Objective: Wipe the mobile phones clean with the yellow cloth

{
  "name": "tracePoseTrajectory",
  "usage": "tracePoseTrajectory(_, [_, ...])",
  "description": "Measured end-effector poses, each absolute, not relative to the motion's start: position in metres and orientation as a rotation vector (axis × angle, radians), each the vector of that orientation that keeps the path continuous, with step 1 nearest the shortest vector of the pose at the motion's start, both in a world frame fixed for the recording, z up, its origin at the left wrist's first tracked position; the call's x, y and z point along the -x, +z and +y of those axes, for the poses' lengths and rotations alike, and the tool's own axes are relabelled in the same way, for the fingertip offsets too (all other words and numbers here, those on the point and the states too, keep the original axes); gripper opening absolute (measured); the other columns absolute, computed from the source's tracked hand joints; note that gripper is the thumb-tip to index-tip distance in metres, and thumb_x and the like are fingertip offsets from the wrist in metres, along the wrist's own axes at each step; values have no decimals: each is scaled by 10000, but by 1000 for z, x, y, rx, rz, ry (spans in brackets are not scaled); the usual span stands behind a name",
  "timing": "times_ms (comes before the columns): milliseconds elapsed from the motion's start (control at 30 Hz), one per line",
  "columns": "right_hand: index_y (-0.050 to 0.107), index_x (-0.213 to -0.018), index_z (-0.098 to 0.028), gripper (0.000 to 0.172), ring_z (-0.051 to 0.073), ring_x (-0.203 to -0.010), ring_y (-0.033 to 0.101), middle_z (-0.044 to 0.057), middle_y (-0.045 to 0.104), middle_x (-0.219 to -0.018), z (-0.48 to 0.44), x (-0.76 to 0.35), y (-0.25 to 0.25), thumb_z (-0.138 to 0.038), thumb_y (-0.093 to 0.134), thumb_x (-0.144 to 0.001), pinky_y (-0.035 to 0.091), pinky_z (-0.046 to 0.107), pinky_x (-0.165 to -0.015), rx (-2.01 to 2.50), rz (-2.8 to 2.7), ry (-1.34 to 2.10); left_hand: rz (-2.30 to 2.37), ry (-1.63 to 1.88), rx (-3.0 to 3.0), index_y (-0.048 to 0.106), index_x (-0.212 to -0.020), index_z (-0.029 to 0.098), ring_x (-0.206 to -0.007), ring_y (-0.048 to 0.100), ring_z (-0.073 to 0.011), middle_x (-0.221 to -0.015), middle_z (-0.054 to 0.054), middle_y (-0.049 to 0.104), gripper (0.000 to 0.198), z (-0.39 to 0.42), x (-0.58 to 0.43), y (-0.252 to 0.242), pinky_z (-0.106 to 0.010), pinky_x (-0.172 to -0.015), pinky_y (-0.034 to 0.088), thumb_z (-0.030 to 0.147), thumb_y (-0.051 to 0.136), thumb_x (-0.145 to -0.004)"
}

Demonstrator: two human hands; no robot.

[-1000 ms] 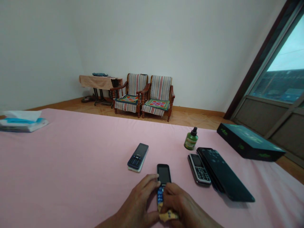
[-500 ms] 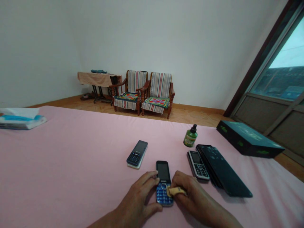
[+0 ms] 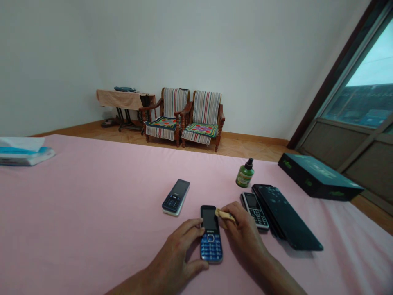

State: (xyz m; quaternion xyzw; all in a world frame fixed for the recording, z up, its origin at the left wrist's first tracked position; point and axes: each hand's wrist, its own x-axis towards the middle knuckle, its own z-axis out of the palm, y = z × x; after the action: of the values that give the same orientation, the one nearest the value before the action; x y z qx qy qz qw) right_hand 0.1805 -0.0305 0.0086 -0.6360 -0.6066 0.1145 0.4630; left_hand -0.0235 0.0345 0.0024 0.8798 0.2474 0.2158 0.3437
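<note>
A blue keypad phone [image 3: 211,241] lies face up on the pink cloth, its dark screen at the far end. My left hand [image 3: 176,256] steadies it, fingertips on its left edge and thumb by the lower left corner. In my right hand [image 3: 242,229] is a folded yellow cloth [image 3: 225,215], pinched between the fingers. One end of that cloth touches the phone's upper right edge, beside the screen. Just right of this hand, a silver-and-black keypad phone [image 3: 254,209] rests against dark flat devices [image 3: 290,221], stacked and overlapping.
Farther left lies a pair of stacked phones [image 3: 176,196]. A green spray bottle [image 3: 245,175] stands behind the dark devices, and a black box [image 3: 319,177] sits at the right edge. A tissue pack [image 3: 27,156] lies far left. Two wooden armchairs [image 3: 201,119] stand by the wall.
My right hand has moved the yellow cloth from the phone's keys up to the right side of its screen. My left hand still holds the phone in place.
</note>
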Motion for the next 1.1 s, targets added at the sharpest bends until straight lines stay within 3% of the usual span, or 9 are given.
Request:
tracePoseTrajectory(300, [632, -839, -181, 173, 175, -708, 527, 33, 577, -785, -23, -188, -4, -93, 484, -852, 382, 273, -616, 1569, -1459, 269, 467, 500, -2297, 604, -1224, 175, -1228, 530, -266, -1341, -127, 555, 651, 37, 28, 11, -355, -1057, 426, 144, 861, -626])
tracePoseTrajectory(500, [629, -761, -188, 195, 166, -712, 536, 15, 558, -758, -22, -189, -7, -43, 503, -796, 396, 270, -636, 1548, -1517, 306, 496, 491, -2296, 615, -1220, 165, -1230, 525, -287, -1341, -146, 554, 670, 37, 26, 9, -381, -1059, 425, 171, 887, -608])
tracePoseTrajectory(1100, [599, -753, -178, 225, 170, -742, 538, 22, 533, -791, -35, -183, 3, -3, 474, -818, 415, 281, -659, 1559, -1614, 390, 533, 533, -2264, 658, -1174, 192, -1192, 555, -309, -1300, -133, 593, 659, 34, 23, 10, -420, -1031, 452, 235, 919, -570])
